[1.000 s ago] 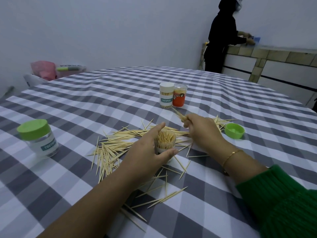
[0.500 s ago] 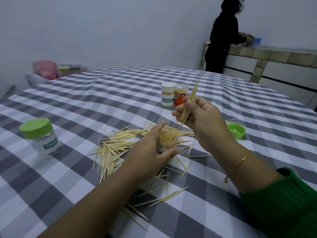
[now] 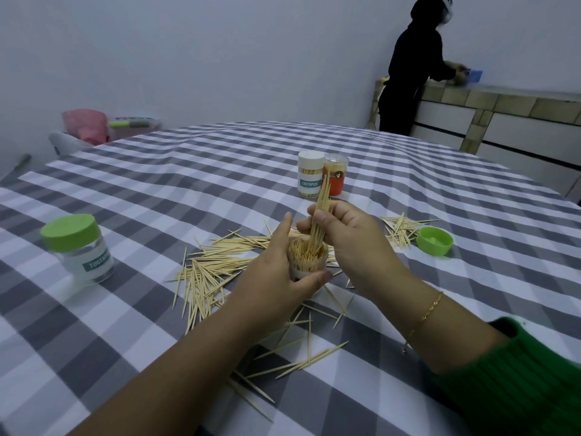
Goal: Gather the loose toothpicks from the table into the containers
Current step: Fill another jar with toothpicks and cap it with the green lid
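My left hand [image 3: 276,278] grips a small clear container [image 3: 309,262] that stands on the checked tablecloth, packed with upright toothpicks. Directly above it, my right hand [image 3: 349,237] pinches a bundle of toothpicks [image 3: 320,215] held nearly upright, its lower ends inside the container's mouth. Loose toothpicks [image 3: 207,272] lie scattered left of the container, more lie in front of it [image 3: 301,357], and a small heap [image 3: 399,229] lies to the right.
A green lid [image 3: 435,240] lies open side up at the right. A green-capped jar [image 3: 78,247] stands at the left. A white-capped toothpick jar [image 3: 310,179] and an orange one [image 3: 336,179] stand behind. A person in black [image 3: 412,67] works at a far counter.
My right hand lifted a bundle of toothpicks off the table, turned it upright and brought it down into the container. My left hand kept hold of the container.
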The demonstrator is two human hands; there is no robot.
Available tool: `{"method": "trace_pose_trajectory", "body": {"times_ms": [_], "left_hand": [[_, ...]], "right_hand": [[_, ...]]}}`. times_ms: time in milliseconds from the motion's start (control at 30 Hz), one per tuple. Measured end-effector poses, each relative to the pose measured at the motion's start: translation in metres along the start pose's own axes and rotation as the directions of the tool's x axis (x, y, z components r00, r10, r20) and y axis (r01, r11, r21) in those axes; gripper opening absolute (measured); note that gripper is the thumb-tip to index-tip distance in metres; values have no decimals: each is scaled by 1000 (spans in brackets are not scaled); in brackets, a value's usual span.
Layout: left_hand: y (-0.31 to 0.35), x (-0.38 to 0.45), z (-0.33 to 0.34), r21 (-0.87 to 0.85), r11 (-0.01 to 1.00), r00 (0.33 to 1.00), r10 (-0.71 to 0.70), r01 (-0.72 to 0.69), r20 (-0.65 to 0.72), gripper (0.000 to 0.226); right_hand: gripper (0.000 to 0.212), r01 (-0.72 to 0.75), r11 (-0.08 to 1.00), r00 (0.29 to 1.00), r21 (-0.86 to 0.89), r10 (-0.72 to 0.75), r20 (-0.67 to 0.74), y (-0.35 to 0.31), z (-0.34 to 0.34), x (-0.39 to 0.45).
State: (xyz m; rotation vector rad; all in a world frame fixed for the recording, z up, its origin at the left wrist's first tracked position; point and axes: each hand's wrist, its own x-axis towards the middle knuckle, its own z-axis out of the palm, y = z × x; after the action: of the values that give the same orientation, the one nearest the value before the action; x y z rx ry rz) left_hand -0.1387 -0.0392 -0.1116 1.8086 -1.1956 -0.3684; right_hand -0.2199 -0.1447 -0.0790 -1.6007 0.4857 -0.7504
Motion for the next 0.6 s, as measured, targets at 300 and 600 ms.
{"method": "trace_pose_trajectory", "body": {"times_ms": [300,600], "left_hand": [[-1,0,-1,-8,1000,1000,-23,23,9,100],[2,-1,-2,52,998,1000,25,-26,13,89]], "right_hand": [[18,-17,975,974,-220,66,216,-6,-15,-1],[40,55,970,969,-235,6,248,0,-14,-4]]}}
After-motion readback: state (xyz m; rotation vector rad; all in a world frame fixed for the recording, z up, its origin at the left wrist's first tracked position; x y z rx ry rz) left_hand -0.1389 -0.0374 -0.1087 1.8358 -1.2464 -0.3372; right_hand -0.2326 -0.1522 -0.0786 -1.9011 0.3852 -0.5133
